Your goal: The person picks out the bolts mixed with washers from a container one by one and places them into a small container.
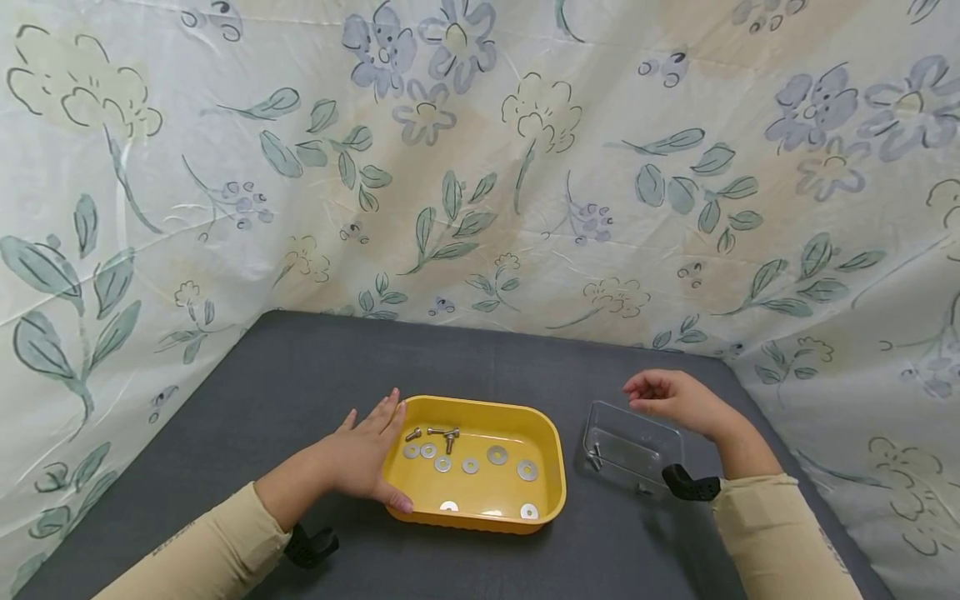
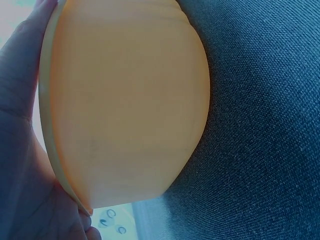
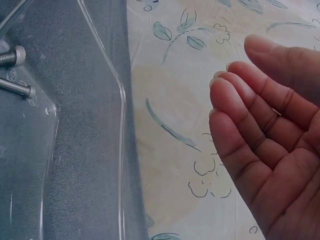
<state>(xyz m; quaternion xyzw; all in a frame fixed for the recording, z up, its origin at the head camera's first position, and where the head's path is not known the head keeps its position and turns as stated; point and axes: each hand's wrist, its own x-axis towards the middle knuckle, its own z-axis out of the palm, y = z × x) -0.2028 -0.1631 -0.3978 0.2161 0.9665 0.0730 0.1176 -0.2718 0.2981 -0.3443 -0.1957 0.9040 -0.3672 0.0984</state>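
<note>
My left hand rests on the left end of a yellow tray, its fingers spread and straight along the rim and its thumb at the near corner. Up close in the left wrist view, the palm lies along the rim of the tray. Inside the tray are several flat washers and a few bolts near its far left corner. Above a clear plastic box hangs my right hand, fingers loosely bent with nothing between them. In the right wrist view, bolts lie in the box.
A dark grey cloth covers the table. Behind it and along both sides hangs a flowered curtain. Black wrist straps sit at the cuffs of the beige sleeves. The clear box stands right of the tray.
</note>
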